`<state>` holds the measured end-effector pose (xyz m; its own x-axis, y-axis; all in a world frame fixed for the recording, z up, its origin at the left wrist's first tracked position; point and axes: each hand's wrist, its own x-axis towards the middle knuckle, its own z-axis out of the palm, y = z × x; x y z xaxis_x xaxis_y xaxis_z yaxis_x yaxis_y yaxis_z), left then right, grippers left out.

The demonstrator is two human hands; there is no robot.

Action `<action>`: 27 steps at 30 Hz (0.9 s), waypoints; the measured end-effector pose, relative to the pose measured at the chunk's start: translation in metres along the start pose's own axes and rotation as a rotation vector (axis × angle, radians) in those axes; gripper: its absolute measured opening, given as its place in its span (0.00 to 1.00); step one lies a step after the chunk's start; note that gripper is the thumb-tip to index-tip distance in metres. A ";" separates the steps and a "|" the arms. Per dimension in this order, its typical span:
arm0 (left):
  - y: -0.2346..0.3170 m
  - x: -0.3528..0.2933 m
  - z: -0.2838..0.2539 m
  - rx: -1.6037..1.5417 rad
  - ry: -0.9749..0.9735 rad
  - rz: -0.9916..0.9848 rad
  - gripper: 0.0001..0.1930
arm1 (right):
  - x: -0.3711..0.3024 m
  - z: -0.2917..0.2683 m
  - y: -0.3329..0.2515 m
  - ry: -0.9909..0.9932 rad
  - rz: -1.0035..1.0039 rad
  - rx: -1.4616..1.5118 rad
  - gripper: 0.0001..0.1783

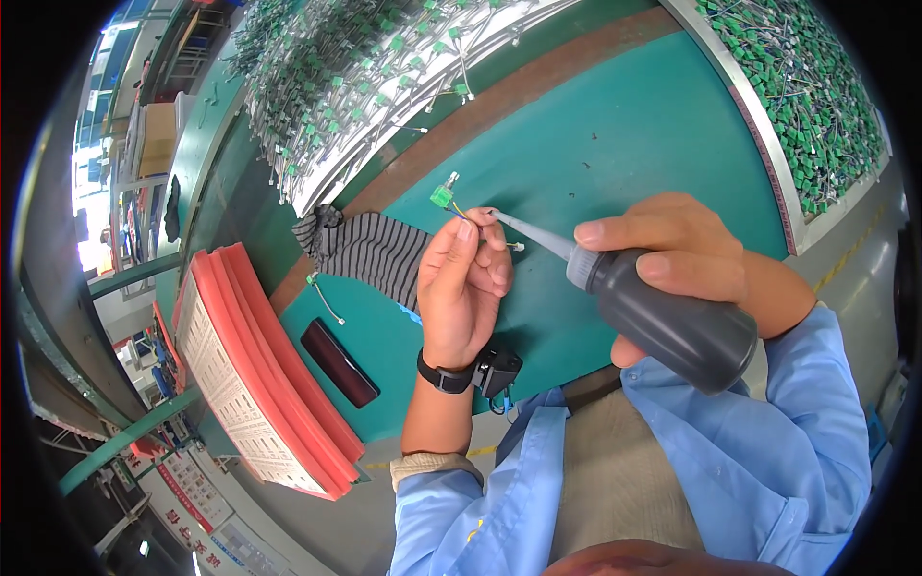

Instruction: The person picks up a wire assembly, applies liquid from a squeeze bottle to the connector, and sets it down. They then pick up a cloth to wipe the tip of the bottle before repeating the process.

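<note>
My left hand (466, 278) is closed in a pinch on a short cable with a green connector (442, 197). The connector sticks out above the fingertips, and a small white plug (517, 247) shows to the right of the fingers. Wrapped in my right hand (687, 245) is a dark grey squeeze bottle (677, 326), tilted toward the left. Its long, thin nozzle (528, 228) comes right up to the left fingertips; whether it touches them or the cable I cannot tell. A black strap with a small device (497, 368) sits on my left wrist.
Green-connector cables lie in a large pile (336, 96) at the back and in a metal-edged tray (797, 106) at right. On the green table (586, 134) are a striped cloth (375, 252), a phone (340, 362) and one loose cable (327, 300). Red-orange boards (274, 355) stand at left.
</note>
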<state>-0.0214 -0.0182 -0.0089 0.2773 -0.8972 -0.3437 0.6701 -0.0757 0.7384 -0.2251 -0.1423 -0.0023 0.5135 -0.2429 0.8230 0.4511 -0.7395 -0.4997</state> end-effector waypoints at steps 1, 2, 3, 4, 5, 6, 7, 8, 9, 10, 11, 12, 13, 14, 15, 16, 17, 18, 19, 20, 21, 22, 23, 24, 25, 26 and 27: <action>-0.001 0.000 -0.001 0.000 0.001 0.000 0.14 | 0.000 0.000 0.000 0.000 0.004 0.003 0.43; -0.003 0.001 -0.003 0.044 -0.005 0.022 0.14 | 0.000 0.000 -0.001 0.000 0.008 0.005 0.43; -0.004 0.002 -0.005 0.089 -0.011 0.044 0.14 | 0.000 0.000 -0.001 0.000 0.013 0.008 0.43; -0.005 0.002 -0.007 0.133 -0.017 0.067 0.14 | 0.001 0.000 -0.002 0.000 0.013 0.009 0.43; -0.005 0.002 -0.008 0.133 -0.017 0.066 0.14 | 0.002 -0.001 -0.003 -0.006 0.026 0.010 0.43; -0.005 0.002 -0.009 0.151 -0.019 0.069 0.15 | 0.003 -0.001 -0.005 -0.013 0.039 0.010 0.43; -0.005 0.002 -0.009 0.169 -0.020 0.070 0.15 | 0.003 -0.002 -0.005 -0.018 0.054 0.011 0.43; -0.006 0.002 -0.010 0.187 -0.022 0.071 0.16 | 0.003 -0.002 -0.005 -0.017 0.055 0.011 0.43; -0.006 0.002 -0.009 0.187 -0.022 0.069 0.16 | 0.003 -0.002 -0.005 -0.030 0.063 0.005 0.43; -0.007 0.002 -0.008 0.207 -0.013 0.074 0.16 | 0.003 -0.002 -0.004 -0.043 0.070 -0.001 0.43; -0.007 0.002 -0.006 0.226 -0.004 0.078 0.17 | 0.003 -0.002 -0.004 -0.055 0.078 -0.007 0.43; -0.008 0.001 -0.005 0.245 0.005 0.084 0.17 | 0.004 -0.002 -0.004 -0.056 0.078 -0.007 0.43; -0.009 0.001 -0.005 0.245 0.005 0.083 0.17 | 0.006 -0.003 -0.005 -0.065 0.087 -0.002 0.43; -0.009 0.001 -0.004 0.248 0.017 0.085 0.17 | 0.007 -0.003 -0.006 -0.075 0.096 0.004 0.43; -0.010 0.001 -0.004 0.250 0.029 0.088 0.17 | 0.008 -0.003 -0.006 -0.084 0.105 0.010 0.44; -0.010 0.000 -0.004 0.253 0.042 0.090 0.18 | 0.007 -0.002 -0.005 -0.084 0.105 0.011 0.44; -0.010 0.001 -0.004 0.252 0.041 0.090 0.18 | 0.005 -0.002 -0.004 -0.067 0.092 0.006 0.43; -0.010 0.001 -0.005 0.280 0.026 0.091 0.18 | 0.003 -0.001 -0.003 -0.051 0.079 0.002 0.43; -0.011 0.001 -0.005 0.308 0.011 0.092 0.18 | 0.002 -0.001 -0.003 -0.034 0.065 -0.003 0.43; -0.011 0.001 -0.005 0.335 -0.003 0.094 0.19 | 0.003 -0.001 -0.003 -0.035 0.066 -0.003 0.43; -0.011 0.001 -0.005 0.334 -0.004 0.094 0.19 | 0.003 -0.001 -0.003 -0.039 0.065 -0.006 0.43; -0.010 0.000 -0.005 0.339 -0.005 0.087 0.19 | 0.003 0.000 -0.002 -0.041 0.064 -0.006 0.43; -0.010 0.000 -0.005 0.344 -0.006 0.081 0.19 | 0.003 0.001 -0.002 -0.044 0.064 -0.007 0.42; -0.010 -0.001 -0.005 0.348 -0.008 0.075 0.19 | 0.003 0.002 -0.001 -0.044 0.066 -0.006 0.42; -0.010 -0.002 -0.005 0.347 -0.007 0.073 0.19 | 0.004 0.003 0.000 -0.036 0.062 0.000 0.42; -0.011 -0.002 -0.004 0.356 -0.010 0.064 0.19 | 0.004 0.004 0.001 -0.027 0.058 0.005 0.42; -0.011 -0.003 -0.004 0.364 -0.013 0.055 0.19 | 0.005 0.005 0.002 -0.019 0.054 0.010 0.42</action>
<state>-0.0268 -0.0131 -0.0184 0.2955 -0.9097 -0.2918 0.3652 -0.1746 0.9144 -0.2179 -0.1417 -0.0004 0.5513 -0.2703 0.7893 0.4298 -0.7189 -0.5463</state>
